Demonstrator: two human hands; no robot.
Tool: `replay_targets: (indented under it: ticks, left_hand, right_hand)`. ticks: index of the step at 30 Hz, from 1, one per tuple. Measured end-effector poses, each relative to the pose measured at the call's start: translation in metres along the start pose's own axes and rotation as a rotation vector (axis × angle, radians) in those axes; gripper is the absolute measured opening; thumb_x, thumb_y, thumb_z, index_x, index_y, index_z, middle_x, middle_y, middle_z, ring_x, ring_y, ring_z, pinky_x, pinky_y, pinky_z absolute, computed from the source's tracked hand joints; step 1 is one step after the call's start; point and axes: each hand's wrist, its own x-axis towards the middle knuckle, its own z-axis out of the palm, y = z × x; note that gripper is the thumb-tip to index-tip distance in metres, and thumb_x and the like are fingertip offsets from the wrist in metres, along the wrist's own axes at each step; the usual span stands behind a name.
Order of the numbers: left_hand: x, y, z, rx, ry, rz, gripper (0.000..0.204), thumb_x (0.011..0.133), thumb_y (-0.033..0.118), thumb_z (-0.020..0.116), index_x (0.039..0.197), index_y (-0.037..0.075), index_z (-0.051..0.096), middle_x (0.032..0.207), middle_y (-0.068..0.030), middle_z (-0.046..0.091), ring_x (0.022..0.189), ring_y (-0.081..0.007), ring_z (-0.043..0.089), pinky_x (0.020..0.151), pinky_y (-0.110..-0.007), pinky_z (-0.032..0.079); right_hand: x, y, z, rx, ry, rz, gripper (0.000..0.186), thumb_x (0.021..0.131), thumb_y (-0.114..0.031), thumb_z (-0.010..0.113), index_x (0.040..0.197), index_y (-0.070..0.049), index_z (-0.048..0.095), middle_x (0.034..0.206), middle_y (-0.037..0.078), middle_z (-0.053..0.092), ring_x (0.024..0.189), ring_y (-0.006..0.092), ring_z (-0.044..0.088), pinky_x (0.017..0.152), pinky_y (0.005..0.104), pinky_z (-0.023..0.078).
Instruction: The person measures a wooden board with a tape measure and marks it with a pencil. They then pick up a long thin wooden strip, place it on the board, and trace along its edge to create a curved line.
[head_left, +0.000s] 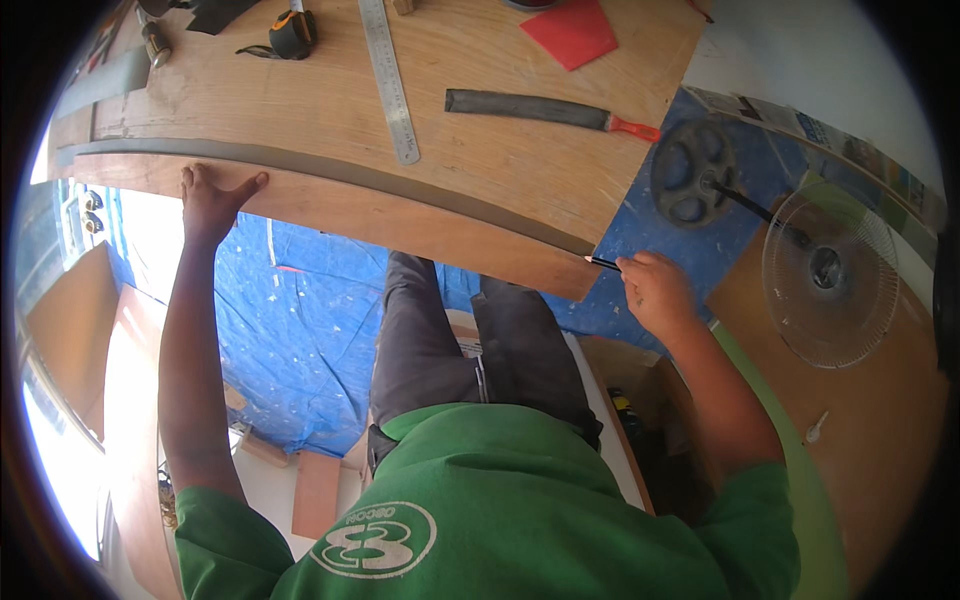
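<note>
A long, narrow wooden board (pixel 400 212) runs along the near edge of the workbench, beside a grey strip (pixel 380 183). My left hand (pixel 212 203) holds the board near its left end, with the thumb spread along its face; part of the fingers is hidden. At the board's right end, my right hand (pixel 655 290) grips a dark pencil (pixel 604 262). The pencil's tip is at the board's end corner; whether it touches is too small to tell.
On the workbench (pixel 480 60) lie a steel ruler (pixel 388 80), a file (pixel 530 106) with a red handle, a tape measure (pixel 292 35) and red sandpaper (pixel 570 33). To the right stands a fan (pixel 826 268) with a round base (pixel 692 172). Blue sheeting (pixel 300 310) covers the floor.
</note>
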Motion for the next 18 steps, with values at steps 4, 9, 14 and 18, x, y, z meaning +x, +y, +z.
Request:
replay_targets:
  ticks: [4,9,14,18]
  left_hand:
    - [0.001,-0.003,0.003,0.003,0.02,0.007,0.138,0.069,0.069,0.09,0.158,-0.017,0.029,0.168,-0.0386,0.022,0.16,-0.047,0.023,0.128,-0.05,0.031]
    - [0.0,0.008,-0.005,-0.04,-0.043,-0.002,0.138,0.069,0.068,0.09,0.158,-0.017,0.029,0.168,-0.0389,0.022,0.16,-0.0468,0.023,0.128,-0.051,0.031]
    - [0.002,0.002,-0.001,-0.012,-0.013,-0.002,0.138,0.069,0.069,0.09,0.158,-0.017,0.029,0.168,-0.0398,0.022,0.16,-0.0473,0.023,0.128,-0.051,0.03]
    - [0.003,-0.002,0.001,-0.005,-0.004,-0.001,0.139,0.069,0.069,0.09,0.158,-0.017,0.028,0.168,-0.04,0.022,0.16,-0.0473,0.022,0.129,-0.051,0.029]
  right_hand:
    - [-0.024,0.01,-0.02,0.035,0.036,0.037,0.024,0.089,-0.004,0.068,0.111,-0.005,0.078,0.09,0.01,0.068,0.088,0.0321,0.067,0.078,0.0453,0.056]
    - [-0.017,0.001,-0.016,0.111,0.084,0.067,0.026,0.089,-0.004,0.069,0.113,-0.007,0.079,0.088,0.009,0.066,0.086,0.0324,0.067,0.075,0.0441,0.056]
    - [-0.013,0.004,-0.004,0.094,0.051,0.078,0.027,0.089,-0.004,0.069,0.114,-0.008,0.079,0.089,0.009,0.066,0.086,0.0317,0.067,0.074,0.0439,0.057]
    - [-0.012,0.005,-0.001,0.049,0.069,0.04,0.027,0.088,-0.005,0.07,0.114,-0.009,0.079,0.089,0.009,0.065,0.087,0.0316,0.068,0.074,0.0439,0.057]
